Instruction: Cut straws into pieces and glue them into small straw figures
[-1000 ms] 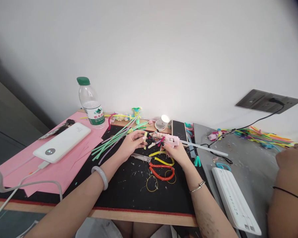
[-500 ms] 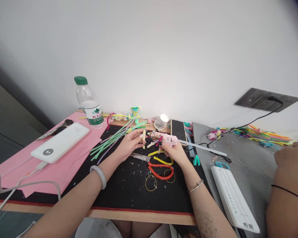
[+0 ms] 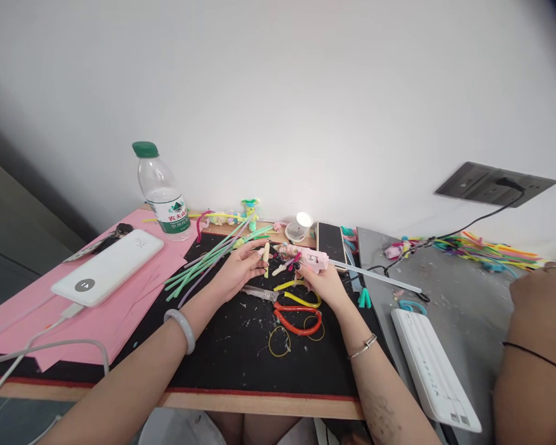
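Note:
My left hand [image 3: 241, 267] pinches a short pale-yellow piece [image 3: 266, 259], held upright; it looks like a bit of pipe cleaner. Just to its right, my right hand [image 3: 322, 281] is wrapped round a pink hot glue gun [image 3: 314, 259], whose nozzle end points left toward that piece. A long translucent glue stick [image 3: 380, 276] sticks out of the gun's back. Small magenta and cream bits show by my right fingertips; whether I hold them too, I cannot make out. Below both hands lie scissors [image 3: 299, 318] with red and yellow handles.
Green and purple pipe cleaners [image 3: 199, 272] lie left of my hands on the black mat [image 3: 231, 364]. A water bottle [image 3: 164, 198] and white power bank [image 3: 106, 267] stand left on pink paper. Behind are a paper cup [image 3: 299, 227] and phone [image 3: 332, 244]. Another person's arm [image 3: 532, 346] rests right.
The view has shifted slightly, so everything sits a little further left. Both hands keep their grips, and the yellow piece has turned slightly in my left fingers.

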Motion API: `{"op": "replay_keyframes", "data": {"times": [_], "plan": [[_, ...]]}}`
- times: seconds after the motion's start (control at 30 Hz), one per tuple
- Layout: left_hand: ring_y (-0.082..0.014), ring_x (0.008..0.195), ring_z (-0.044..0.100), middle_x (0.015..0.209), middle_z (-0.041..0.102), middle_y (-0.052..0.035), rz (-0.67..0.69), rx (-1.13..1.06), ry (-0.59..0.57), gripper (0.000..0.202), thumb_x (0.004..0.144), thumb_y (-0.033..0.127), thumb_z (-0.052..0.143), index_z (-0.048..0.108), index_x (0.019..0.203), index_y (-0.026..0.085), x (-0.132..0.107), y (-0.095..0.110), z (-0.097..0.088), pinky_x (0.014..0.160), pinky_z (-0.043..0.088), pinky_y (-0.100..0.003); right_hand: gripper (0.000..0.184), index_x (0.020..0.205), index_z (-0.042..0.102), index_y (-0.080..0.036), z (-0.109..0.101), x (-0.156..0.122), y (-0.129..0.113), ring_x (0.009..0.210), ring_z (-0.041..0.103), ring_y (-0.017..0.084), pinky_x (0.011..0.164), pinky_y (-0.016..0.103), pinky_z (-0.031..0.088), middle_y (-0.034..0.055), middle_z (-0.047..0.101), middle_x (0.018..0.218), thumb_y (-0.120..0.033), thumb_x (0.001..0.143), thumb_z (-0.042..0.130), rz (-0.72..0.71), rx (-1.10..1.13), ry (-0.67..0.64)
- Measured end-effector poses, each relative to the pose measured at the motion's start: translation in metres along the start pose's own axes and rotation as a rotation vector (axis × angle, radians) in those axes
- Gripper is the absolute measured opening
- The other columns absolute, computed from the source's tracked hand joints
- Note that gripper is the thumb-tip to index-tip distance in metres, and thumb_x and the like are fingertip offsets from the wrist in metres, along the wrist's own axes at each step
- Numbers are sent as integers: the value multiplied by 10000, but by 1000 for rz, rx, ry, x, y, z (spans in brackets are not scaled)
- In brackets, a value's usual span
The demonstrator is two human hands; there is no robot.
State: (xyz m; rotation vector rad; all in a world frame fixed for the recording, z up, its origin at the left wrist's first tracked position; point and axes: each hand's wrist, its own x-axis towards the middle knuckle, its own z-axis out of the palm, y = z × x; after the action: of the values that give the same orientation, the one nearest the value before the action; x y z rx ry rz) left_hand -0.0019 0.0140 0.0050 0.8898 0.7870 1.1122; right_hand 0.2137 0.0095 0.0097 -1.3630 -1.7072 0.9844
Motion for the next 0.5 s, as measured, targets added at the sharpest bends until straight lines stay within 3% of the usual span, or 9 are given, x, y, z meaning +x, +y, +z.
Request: {"op": "replay_keyframes", "data": {"times": [0.3,0.5], "plan": [[-61,667,516,864,592,-23,7,-2,4,397,726,289,655,586,1107,202,2,-3,-2,688,453,-222,253,650,577,-152,0,-1,-4,361,398,84,392,204,315,-34,471,396,-381,753,550,2,-14,-4],[-75,706,525,948,602,-47,-11,5,-6,399,738,298,643,596,1121,196,2,-3,-1,707,456,-233,243,631,567,-151,0,-2,-6,374,411,84,410,206,332,-33,479,409,-365,748,561,-5,-15,-30]]}}
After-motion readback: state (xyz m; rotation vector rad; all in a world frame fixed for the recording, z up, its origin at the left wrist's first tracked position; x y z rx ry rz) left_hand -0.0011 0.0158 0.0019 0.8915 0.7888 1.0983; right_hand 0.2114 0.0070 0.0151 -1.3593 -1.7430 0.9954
